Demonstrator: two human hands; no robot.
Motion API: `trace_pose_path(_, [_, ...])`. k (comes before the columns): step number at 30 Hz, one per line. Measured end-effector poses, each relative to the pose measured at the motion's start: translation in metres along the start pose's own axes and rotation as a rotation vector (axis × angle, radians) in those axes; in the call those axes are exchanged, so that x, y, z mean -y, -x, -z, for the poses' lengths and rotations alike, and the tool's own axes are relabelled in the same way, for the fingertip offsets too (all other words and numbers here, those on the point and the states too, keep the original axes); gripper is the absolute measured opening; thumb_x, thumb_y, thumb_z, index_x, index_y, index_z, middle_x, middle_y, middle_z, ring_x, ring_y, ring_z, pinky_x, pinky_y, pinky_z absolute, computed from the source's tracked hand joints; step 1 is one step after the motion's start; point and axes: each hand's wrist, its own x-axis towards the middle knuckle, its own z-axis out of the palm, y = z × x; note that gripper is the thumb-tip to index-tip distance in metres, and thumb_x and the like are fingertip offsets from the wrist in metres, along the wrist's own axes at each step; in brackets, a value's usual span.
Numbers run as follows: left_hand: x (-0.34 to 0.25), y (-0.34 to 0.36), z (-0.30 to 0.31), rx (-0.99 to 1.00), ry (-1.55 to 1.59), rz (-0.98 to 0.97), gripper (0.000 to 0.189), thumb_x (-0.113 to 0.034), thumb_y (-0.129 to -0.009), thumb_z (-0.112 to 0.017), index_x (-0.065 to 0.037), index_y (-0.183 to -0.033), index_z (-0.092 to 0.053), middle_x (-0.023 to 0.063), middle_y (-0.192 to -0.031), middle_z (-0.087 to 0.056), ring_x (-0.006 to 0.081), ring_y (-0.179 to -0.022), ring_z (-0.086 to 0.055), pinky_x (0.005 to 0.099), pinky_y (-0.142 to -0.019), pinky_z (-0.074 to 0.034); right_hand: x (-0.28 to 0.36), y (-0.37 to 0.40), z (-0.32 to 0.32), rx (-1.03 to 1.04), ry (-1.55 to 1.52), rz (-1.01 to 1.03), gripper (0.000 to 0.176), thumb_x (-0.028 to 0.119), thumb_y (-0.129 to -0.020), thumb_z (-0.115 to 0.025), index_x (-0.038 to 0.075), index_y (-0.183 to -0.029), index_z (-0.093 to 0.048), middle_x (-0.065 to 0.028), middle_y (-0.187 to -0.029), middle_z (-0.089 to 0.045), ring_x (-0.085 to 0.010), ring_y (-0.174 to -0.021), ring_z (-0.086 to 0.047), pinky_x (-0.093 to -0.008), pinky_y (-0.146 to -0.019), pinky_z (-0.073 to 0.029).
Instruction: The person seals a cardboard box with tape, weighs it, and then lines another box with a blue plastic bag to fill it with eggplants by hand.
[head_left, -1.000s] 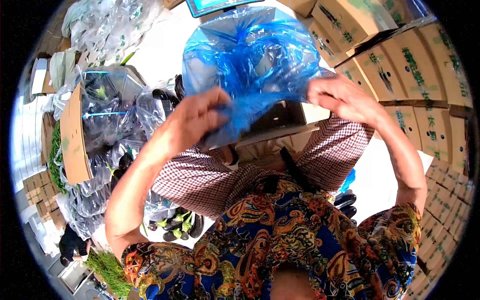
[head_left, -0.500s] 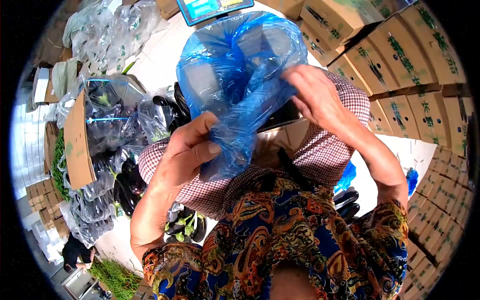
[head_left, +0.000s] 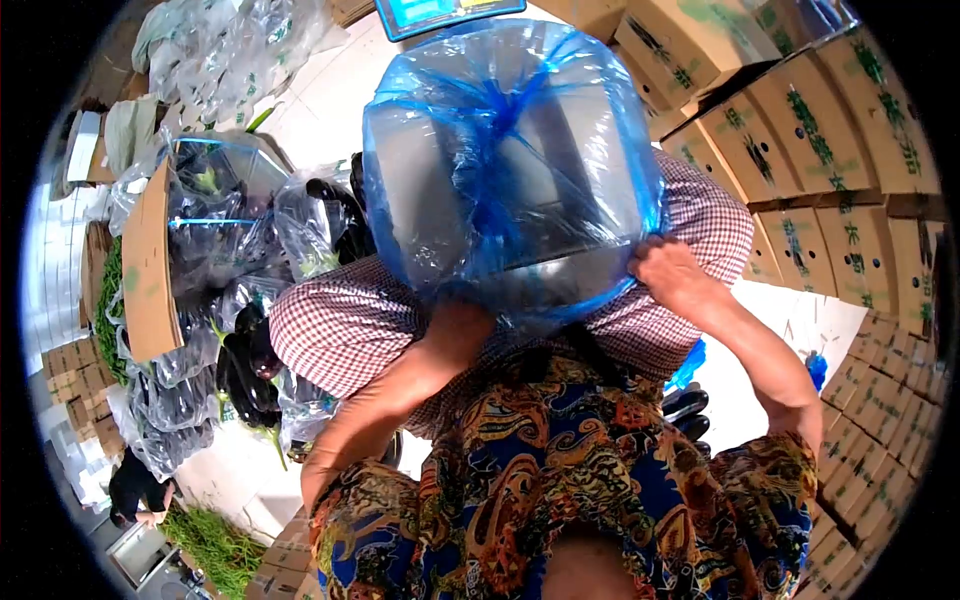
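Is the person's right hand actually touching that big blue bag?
Touching. The head view shows the right hand pressed against a lower corner of the blue bag, fingers curled into the plastic with no gap between them.

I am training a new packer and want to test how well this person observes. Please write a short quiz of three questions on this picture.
1. True or false: the blue bag lies flat and empty on the floor.
2. Where does the right hand touch the blue bag? A) on its top face B) at its near right corner C) nowhere
3. Fill in: the dark aubergines on the person's left are packed in ___ plastic bags.
Key: 1 false, it is stretched over a box; 2 B; 3 clear.
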Motion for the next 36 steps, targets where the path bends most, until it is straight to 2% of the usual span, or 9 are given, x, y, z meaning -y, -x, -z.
trace_pose_path(3, [-0.017,-0.006,0.038,-0.009,0.002,-0.006,0.038,-0.005,-0.088,-0.044,-0.005,-0.125,-0.052,0.0230,-0.111,-0.060,0.0337,-0.102,-0.060,0.0460,-0.087,-0.047,0.006,-0.040,-0.029,-0.036,0.032,-0.002,0.017,0.013,-0.080,-0.049,0.017,-0.070,-0.062,-0.0034,-0.068,-0.060,-0.0221,-0.072,-0.063,-0.0344,-0.056,-0.046])
trace_pose_path(10, [-0.011,0.009,0.179,0.273,0.851,0.080,0.035,-0.018,-0.091,-0.057,-0.005,-0.123,-0.055,0.0148,-0.109,-0.063,0.0253,-0.096,-0.063,0.0383,-0.084,-0.051,0.006,0.017,0.036,0.224,0.066,0.242,0.018,0.005,-0.074,-0.055,0.004,-0.091,-0.059,-0.0037,-0.087,-0.057,-0.0156,-0.081,-0.056,-0.0318,-0.064,-0.050])
trace_pose_path(11, [-0.006,0.006,0.203,0.225,0.793,0.208,0.031,-0.016,-0.091,-0.056,-0.004,-0.120,-0.057,0.0147,-0.105,-0.064,0.0240,-0.094,-0.064,0.0360,-0.083,-0.052,-0.004,0.029,0.015,-0.455,-0.250,0.435,0.011,0.003,-0.075,-0.054,0.002,-0.085,-0.059,-0.0040,-0.081,-0.057,-0.0166,-0.070,-0.055,-0.0328,-0.058,-0.048])
trace_pose_path(12, [0.002,0.002,0.219,0.176,0.730,0.335,0.028,-0.013,-0.091,-0.055,-0.003,-0.118,-0.058,0.0147,-0.101,-0.066,0.0227,-0.093,-0.064,0.0337,-0.082,-0.052,0.005,0.024,0.081,0.170,-0.296,0.254,0.006,0.001,-0.078,-0.055,0.000,-0.082,-0.059,-0.0061,-0.081,-0.061,-0.0190,-0.061,-0.055,-0.0339,-0.057,-0.049])
trace_pose_path(14, [0.028,-0.006,0.226,-0.120,0.999,0.488,0.027,-0.015,-0.091,-0.054,-0.001,-0.113,-0.060,0.0138,-0.096,-0.067,0.0226,-0.091,-0.064,0.0339,-0.080,-0.051,0.011,0.021,0.133,0.040,-0.761,0.221,0.012,0.010,-0.084,-0.059,0.001,-0.092,-0.060,-0.0117,-0.077,-0.066,-0.0269,-0.059,-0.062,-0.0406,-0.057,-0.051])
trace_pose_path(17, [0.060,-0.039,0.247,0.003,0.452,0.351,0.027,-0.011,-0.087,-0.055,0.001,-0.111,-0.059,0.0122,-0.102,-0.066,0.0208,-0.096,-0.062,0.0302,-0.085,-0.047,0.009,-0.013,0.175,-0.255,-0.728,0.329,0.026,0.016,-0.087,-0.059,0.000,-0.107,-0.058,-0.0176,-0.098,-0.064,-0.0321,-0.080,-0.064,-0.0410,-0.067,-0.052])
trace_pose_path(24, [0.105,-0.162,0.168,-0.049,0.105,-0.246,0.049,-0.015,-0.084,-0.062,-0.015,-0.130,-0.048,0.0139,-0.117,-0.056,0.0332,-0.110,-0.052,0.0441,-0.092,-0.044,0.018,-0.170,0.105,0.072,-0.197,0.144,0.070,0.043,-0.077,-0.068,0.007,-0.133,-0.047,-0.0170,-0.144,-0.036,-0.0335,-0.133,-0.034,-0.0455,-0.106,-0.032])
trace_pose_path(30, [0.151,-0.246,0.097,0.597,-0.549,0.056,0.047,-0.012,-0.077,-0.058,-0.021,-0.123,-0.057,0.0137,-0.120,-0.058,0.0318,-0.114,-0.055,0.0419,-0.098,-0.041,0.008,-0.195,0.044,0.477,-0.282,0.124,0.046,0.032,-0.087,-0.049,0.004,-0.125,-0.050,-0.0190,-0.128,-0.050,-0.0326,-0.118,-0.049,-0.0445,-0.099,-0.040])
trace_pose_path(36, [0.195,-0.252,0.060,0.598,-0.232,0.175,0.026,-0.016,-0.081,-0.052,-0.013,-0.100,-0.068,0.0161,-0.105,-0.064,0.0336,-0.101,-0.062,0.0439,-0.085,-0.049,0.012,-0.180,0.025,0.506,-0.357,0.287,0.043,0.028,-0.091,-0.041,0.003,-0.125,-0.048,-0.0176,-0.131,-0.049,-0.0295,-0.120,-0.047,-0.0421,-0.102,-0.037])
